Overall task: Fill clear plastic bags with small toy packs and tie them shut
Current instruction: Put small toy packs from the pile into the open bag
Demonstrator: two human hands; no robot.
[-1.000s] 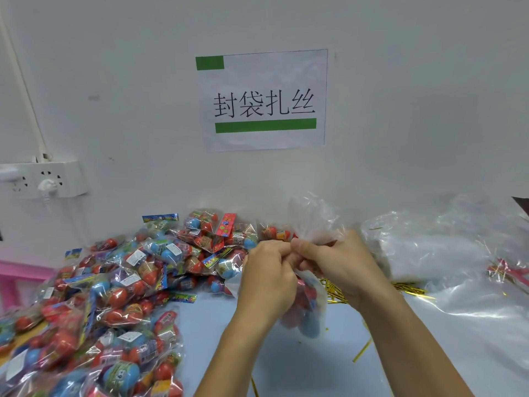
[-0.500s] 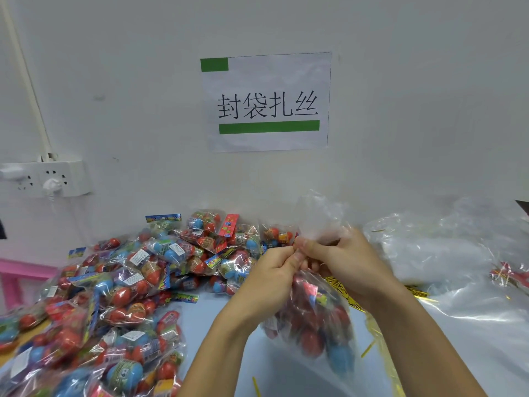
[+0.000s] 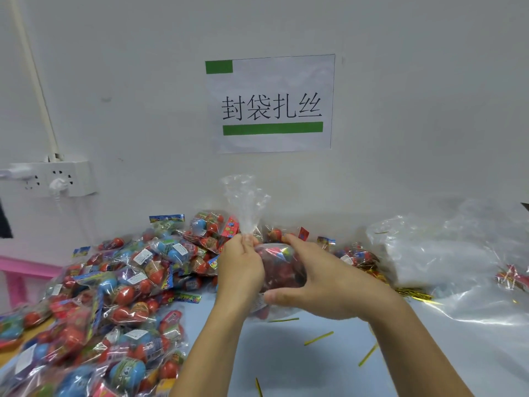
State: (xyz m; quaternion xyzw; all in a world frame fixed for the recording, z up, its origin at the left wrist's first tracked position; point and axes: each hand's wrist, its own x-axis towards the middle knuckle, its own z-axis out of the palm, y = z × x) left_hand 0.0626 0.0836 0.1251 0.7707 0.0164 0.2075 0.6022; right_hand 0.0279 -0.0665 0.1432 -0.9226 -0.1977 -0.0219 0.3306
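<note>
A clear plastic bag (image 3: 282,265) filled with red and blue toy packs is held above the table at the centre. My left hand (image 3: 242,267) pinches its gathered neck, and the loose bag top (image 3: 243,202) flares upward above my fingers. My right hand (image 3: 320,282) wraps round the bag's full body from the right, thumb at the bottom. Whether a tie is on the neck cannot be seen. Loose gold twist ties (image 3: 319,338) lie on the blue table (image 3: 315,368) below my hands.
A big heap of filled toy bags (image 3: 114,296) covers the left of the table up to the wall. A stack of clear plastic bags (image 3: 446,253) lies at the right, with a bundle of gold ties (image 3: 412,292) beside it. A wall socket (image 3: 57,179) hangs at the left.
The bag has swung up and turned; my right hand has left the neck and now wraps the bag's body, while my left hand keeps the neck. The bag top now stands upright.
</note>
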